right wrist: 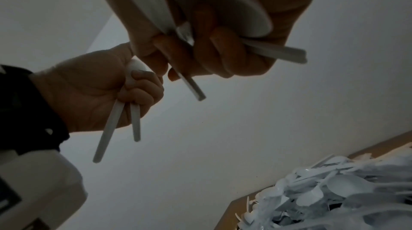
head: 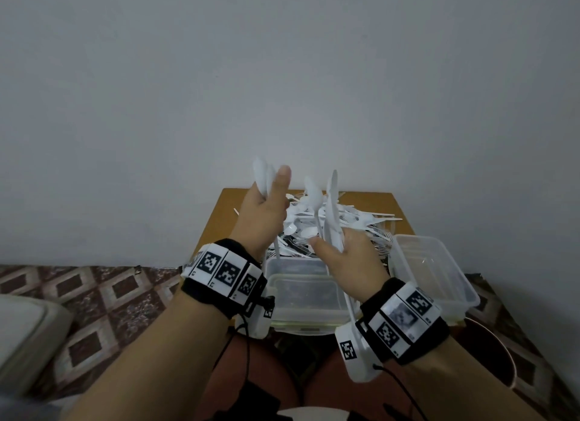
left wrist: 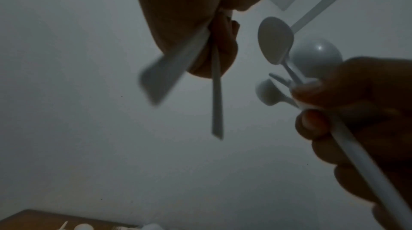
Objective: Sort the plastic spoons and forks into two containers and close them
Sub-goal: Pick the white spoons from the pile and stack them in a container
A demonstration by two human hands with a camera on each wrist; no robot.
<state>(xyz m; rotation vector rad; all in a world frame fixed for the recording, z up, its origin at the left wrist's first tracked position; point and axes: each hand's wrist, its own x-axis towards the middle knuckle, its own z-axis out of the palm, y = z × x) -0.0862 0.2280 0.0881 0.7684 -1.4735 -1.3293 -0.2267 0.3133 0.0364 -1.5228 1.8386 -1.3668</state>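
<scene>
Both hands are raised above a small wooden table (head: 219,219). My left hand (head: 270,201) grips two white plastic spoons (head: 262,174), bowls up and handles (right wrist: 111,128) hanging below the fist. My right hand (head: 340,252) grips several white spoons (head: 332,213), also bowls up. The two hands are close together but hold separate bunches. A pile of white spoons and forks (head: 329,224) covers the far part of the table. One clear open container (head: 436,273) stands at the right. Another clear container (head: 303,295) stands in the middle, under my wrists.
The table stands against a plain grey wall. A patterned floor (head: 103,295) lies on both sides. A round metal vessel (head: 499,351) sits low on the right, and a pale object (head: 28,336) on the left. My knees are under the near table edge.
</scene>
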